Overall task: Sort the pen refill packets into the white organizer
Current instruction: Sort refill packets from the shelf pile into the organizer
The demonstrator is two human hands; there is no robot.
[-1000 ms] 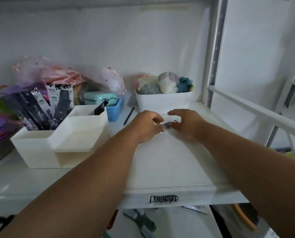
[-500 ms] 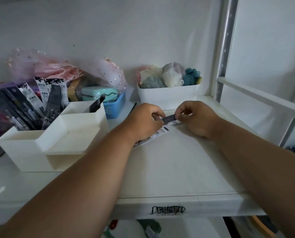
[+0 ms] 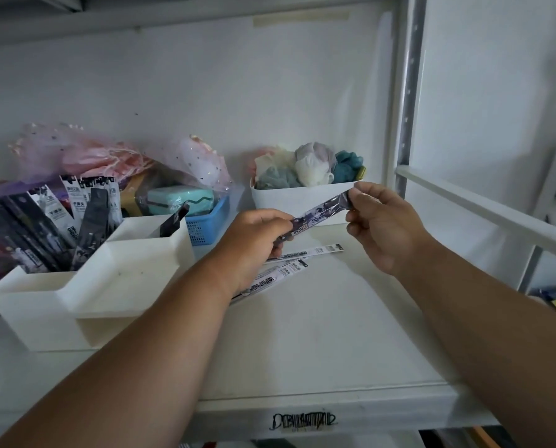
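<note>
A long purple-and-white pen refill packet (image 3: pixel 318 216) is held in the air above the shelf, slanting up to the right. My left hand (image 3: pixel 257 240) grips its lower end and my right hand (image 3: pixel 380 221) pinches its upper end. Two more refill packets (image 3: pixel 305 253) lie flat on the white shelf (image 3: pixel 302 334) under my hands. The white organizer (image 3: pixel 85 286) stands at the left; its rear left compartment holds several upright refill packets (image 3: pixel 73 221), and one dark packet (image 3: pixel 173 221) leans in the rear right compartment.
A white bin (image 3: pixel 302 198) of crumpled cloth items stands at the back behind my hands. A blue basket (image 3: pixel 208 224) with a teal case and pink netting sits behind the organizer. A white upright post (image 3: pixel 406 92) and a rail (image 3: pixel 483 205) bound the right side.
Both hands lifted one refill packet off the shelf and raised it, stretched between them. The two packets beneath have come into view.
</note>
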